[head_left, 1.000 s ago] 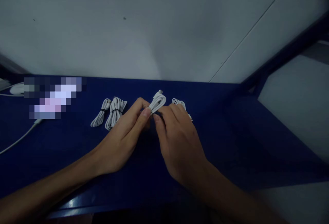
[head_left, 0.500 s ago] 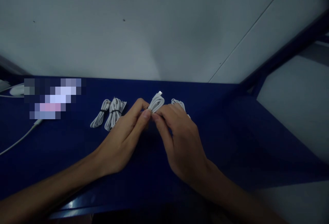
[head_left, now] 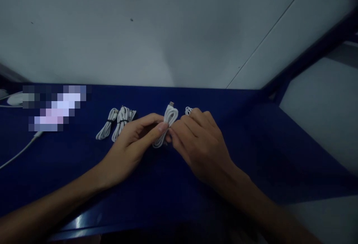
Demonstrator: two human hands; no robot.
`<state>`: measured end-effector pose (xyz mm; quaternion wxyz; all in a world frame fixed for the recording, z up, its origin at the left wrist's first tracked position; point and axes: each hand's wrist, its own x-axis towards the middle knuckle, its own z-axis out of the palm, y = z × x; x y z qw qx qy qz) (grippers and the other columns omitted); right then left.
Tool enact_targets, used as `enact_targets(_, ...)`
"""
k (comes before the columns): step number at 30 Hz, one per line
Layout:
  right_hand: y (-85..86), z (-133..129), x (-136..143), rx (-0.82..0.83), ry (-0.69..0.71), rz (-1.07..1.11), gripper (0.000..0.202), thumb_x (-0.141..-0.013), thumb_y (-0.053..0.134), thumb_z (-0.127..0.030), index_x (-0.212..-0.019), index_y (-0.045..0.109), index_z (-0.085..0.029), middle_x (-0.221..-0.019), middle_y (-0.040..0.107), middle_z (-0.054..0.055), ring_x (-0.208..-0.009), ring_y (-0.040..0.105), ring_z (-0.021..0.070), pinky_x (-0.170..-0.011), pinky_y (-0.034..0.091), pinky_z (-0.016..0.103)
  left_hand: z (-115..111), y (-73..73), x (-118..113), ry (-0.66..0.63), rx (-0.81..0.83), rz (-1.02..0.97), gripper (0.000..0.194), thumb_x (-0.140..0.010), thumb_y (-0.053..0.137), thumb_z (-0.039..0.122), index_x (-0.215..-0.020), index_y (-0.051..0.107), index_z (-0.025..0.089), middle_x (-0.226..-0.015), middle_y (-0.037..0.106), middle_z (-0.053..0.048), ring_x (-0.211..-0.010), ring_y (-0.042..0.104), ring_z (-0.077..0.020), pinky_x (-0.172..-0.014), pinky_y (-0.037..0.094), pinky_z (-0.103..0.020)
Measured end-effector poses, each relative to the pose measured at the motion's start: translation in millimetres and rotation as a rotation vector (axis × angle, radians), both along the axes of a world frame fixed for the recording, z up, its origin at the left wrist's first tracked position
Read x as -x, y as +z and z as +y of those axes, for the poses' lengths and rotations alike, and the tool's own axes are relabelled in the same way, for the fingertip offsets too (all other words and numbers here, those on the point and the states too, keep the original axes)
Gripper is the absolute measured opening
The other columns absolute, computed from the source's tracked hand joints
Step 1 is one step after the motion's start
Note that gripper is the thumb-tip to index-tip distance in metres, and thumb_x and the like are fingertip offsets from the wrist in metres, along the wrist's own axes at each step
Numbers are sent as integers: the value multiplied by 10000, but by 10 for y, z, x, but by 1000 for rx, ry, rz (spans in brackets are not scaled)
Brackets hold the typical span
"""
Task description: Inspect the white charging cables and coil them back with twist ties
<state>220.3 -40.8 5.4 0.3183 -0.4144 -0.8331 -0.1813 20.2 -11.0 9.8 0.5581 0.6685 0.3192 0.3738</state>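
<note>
A coiled white USB cable [head_left: 170,115] is upright between my hands, its metal plug pointing up and away. My left hand [head_left: 131,139] is closed on the coil's middle, thumb in front and fingers behind. Against the coil's right side, my right hand [head_left: 203,143] has its fingers curled and pinched together; what is between its fingertips is hidden. Left of my hands, a white cable bundle [head_left: 107,124] with a black tie lies on the blue table [head_left: 156,199]. Next to it is a thicker tied bundle [head_left: 123,119], partly behind my left hand. Another white cable [head_left: 188,110] peeks out behind my right hand.
At far left a blurred-out bright object [head_left: 60,106] lies with a white cord [head_left: 19,153] running from it. Behind that sits a white device [head_left: 16,98]. A pale wall panel [head_left: 140,50] rises at the table's back, and a blue frame bar [head_left: 307,53] slants at right.
My right hand has shifted right and curled its fingers more. The coil now stands more upright, and its lower loops show below my left thumb.
</note>
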Motion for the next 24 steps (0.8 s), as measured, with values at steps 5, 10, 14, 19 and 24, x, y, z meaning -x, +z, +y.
enact_targets(5,-45,-19,-61,-118,-37,-104,316,-1143,566,-139,-849,674,-184,-733,583,24,-732,458,206,-682,351,378,-4,2,-38,36,114,-47,117,-1072,748,240,-1051,862,232,-912,754,-2,-849,681,-161,-847,550,-271)
enact_targets(10,-38,-37,-66,-87,-41,-122,316,-1121,551,-121,-837,679,-173,-758,602,43,-758,479,216,-694,369,381,-15,-8,-47,38,200,-83,82,-1027,807,251,-1074,871,231,-933,823,-21,-893,745,-180,-871,579,-280)
enact_targets(14,-40,-26,-78,-42,-50,-89,352,-1141,540,-136,-812,658,-179,-751,613,47,-735,479,212,-694,382,382,0,-26,-35,40,222,-89,97,-1007,829,257,-1091,852,215,-984,846,-37,-879,758,-179,-889,597,-296)
enact_targets(19,-55,-31,-85,-54,-22,1,286,-1160,573,-160,-890,658,-199,-748,643,34,-737,502,211,-698,397,374,20,-22,-17,55,222,-56,130,-995,842,290,-1087,840,198,-1024,853,-59,-917,786,-212,-935,611,-340)
enact_targets(24,-50,-67,-44,-30,6,84,212,-1121,633,-115,-924,657,-190,-782,682,44,-751,532,208,-712,436,374,-16,16,-36,50,175,-37,136,-1030,799,308,-1100,854,206,-1021,860,-56,-940,791,-223,-953,610,-351)
